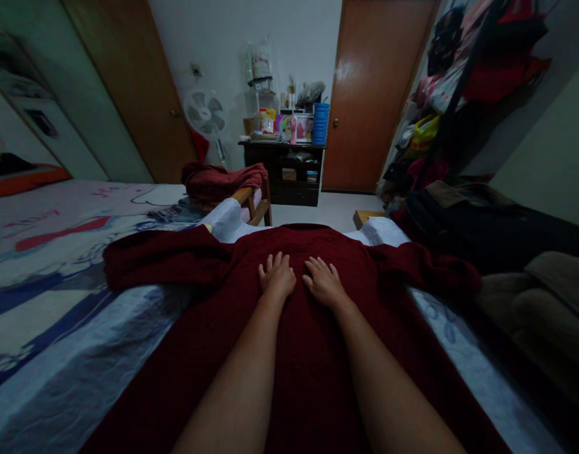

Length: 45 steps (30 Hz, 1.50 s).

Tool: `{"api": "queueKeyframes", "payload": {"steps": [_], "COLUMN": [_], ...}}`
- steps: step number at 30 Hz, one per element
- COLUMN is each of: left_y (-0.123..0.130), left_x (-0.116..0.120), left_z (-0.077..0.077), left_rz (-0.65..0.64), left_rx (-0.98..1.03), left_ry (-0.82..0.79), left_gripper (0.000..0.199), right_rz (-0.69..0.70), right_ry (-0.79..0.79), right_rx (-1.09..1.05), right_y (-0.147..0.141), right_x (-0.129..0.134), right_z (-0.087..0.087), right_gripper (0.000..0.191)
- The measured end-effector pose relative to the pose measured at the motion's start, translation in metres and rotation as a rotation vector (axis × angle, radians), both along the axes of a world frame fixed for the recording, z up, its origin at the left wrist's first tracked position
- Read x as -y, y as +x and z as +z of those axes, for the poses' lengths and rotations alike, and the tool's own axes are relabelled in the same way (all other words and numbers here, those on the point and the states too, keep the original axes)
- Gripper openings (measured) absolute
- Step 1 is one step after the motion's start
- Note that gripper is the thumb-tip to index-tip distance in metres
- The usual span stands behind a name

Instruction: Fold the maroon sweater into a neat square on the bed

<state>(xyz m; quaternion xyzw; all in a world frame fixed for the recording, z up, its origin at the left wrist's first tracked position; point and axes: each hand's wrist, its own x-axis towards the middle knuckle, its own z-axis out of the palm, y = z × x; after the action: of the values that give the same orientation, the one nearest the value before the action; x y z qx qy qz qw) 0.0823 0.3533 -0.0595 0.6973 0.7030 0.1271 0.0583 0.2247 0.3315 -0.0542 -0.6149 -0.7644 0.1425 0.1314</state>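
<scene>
A dark red long-sleeved sweater (313, 366) lies spread out in front of me, its neckline at the far end and its sleeves out to both sides. My left hand (277, 277) rests palm down on the upper chest of the garment, fingers spread. Beside it, a short gap to the right, my right hand (323, 282) also lies flat on the cloth with its fingers apart. Neither hand grips anything. Under the sweater is a light blue-grey quilted cover (128, 340), showing along both sides.
On the left is a bed with a printed sheet (43, 252). A folded reddish cloth (223, 180) hangs over a wooden frame (258, 205). Dark clothing (497, 217) and a brownish padded item (540, 296) are piled at right. A fan (207, 116) and dark cabinet (280, 170) stand behind.
</scene>
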Motion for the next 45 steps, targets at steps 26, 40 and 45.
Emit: {"api": "queueKeyframes", "payload": {"steps": [26,40,45], "left_y": [-0.019,-0.021,-0.018], "left_x": [-0.025,-0.075,-0.084], "left_z": [0.014,0.013,0.013], "left_rz": [-0.106,0.007,0.108], "left_rx": [-0.217,-0.176,-0.133], "left_ry": [0.127,0.080,0.019], "left_gripper": [0.033,0.032,0.034], "right_rz": [0.005,0.000,-0.002], "right_ry": [-0.012,0.023,0.024], "right_rx": [0.035,0.040,0.052], "right_y": [-0.003,-0.003,-0.004], "right_x": [-0.001,-0.001,-0.001], "right_z": [-0.002,-0.005,-0.007], "right_gripper": [0.062,0.062,0.062]}}
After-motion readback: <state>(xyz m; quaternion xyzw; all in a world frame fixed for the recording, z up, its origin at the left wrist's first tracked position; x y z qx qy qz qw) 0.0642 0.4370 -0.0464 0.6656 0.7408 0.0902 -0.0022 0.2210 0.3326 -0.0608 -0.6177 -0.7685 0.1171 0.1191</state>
